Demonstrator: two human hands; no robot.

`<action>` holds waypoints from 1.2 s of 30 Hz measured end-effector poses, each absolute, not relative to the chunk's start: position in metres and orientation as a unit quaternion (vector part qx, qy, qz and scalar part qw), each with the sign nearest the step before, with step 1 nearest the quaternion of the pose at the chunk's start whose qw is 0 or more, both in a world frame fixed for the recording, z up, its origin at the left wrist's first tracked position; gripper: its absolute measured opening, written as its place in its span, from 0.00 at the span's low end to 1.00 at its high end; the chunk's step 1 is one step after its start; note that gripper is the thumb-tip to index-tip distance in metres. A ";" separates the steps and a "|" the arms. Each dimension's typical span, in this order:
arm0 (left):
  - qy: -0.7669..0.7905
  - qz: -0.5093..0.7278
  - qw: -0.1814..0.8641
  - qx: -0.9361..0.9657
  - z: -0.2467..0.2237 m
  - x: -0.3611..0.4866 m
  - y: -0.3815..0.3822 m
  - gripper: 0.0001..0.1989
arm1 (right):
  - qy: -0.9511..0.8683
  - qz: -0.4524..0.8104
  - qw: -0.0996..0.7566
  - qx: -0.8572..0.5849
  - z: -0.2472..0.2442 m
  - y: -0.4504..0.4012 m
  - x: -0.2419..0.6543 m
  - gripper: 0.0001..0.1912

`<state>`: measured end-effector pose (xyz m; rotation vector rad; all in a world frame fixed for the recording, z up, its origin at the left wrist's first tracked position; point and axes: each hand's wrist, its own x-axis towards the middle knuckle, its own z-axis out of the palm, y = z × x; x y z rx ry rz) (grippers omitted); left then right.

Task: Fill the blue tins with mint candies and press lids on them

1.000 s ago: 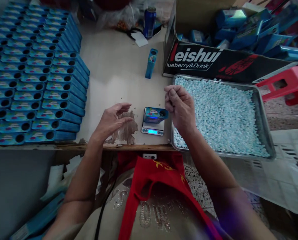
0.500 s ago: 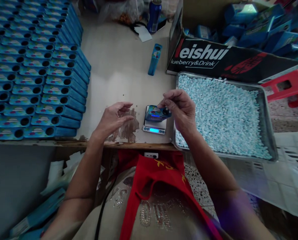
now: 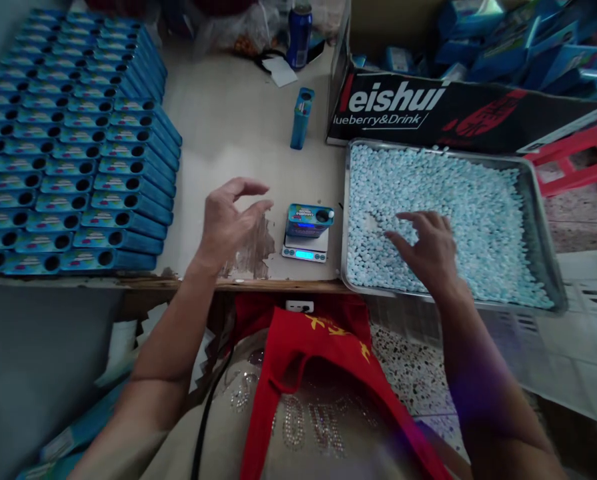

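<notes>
A small blue box (image 3: 309, 220) with a round hole in its top stands on a digital scale (image 3: 292, 253) with a lit display. A pale piece shows at the edge of the hole. To the left of the scale, my left hand (image 3: 233, 223) hovers with thumb and fingers apart, holding nothing. My right hand (image 3: 428, 250) is over the metal tray (image 3: 553, 267) of pale blue pieces (image 3: 478, 227), its thumb and fingers spread and nothing seen between them. Another blue box (image 3: 302, 120) stands behind the scale.
Rows of blue boxes (image 3: 78, 183) fill the table's left side. At the back are a blue can (image 3: 299, 37) and a white card (image 3: 281, 70). A black carton (image 3: 393, 110) holding blue boxes stands behind the tray, beside a red stool (image 3: 578, 157).
My right hand has left the box on the scale and moved right, over the tray, with its fingers now spread. My left hand has risen slightly and opened wider.
</notes>
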<state>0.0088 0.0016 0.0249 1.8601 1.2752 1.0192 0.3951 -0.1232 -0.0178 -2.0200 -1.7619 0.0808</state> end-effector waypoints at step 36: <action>0.488 0.412 0.450 0.625 0.009 -0.007 0.000 0.08 | -0.604 0.124 0.079 -0.784 -0.025 -0.095 0.370 0.11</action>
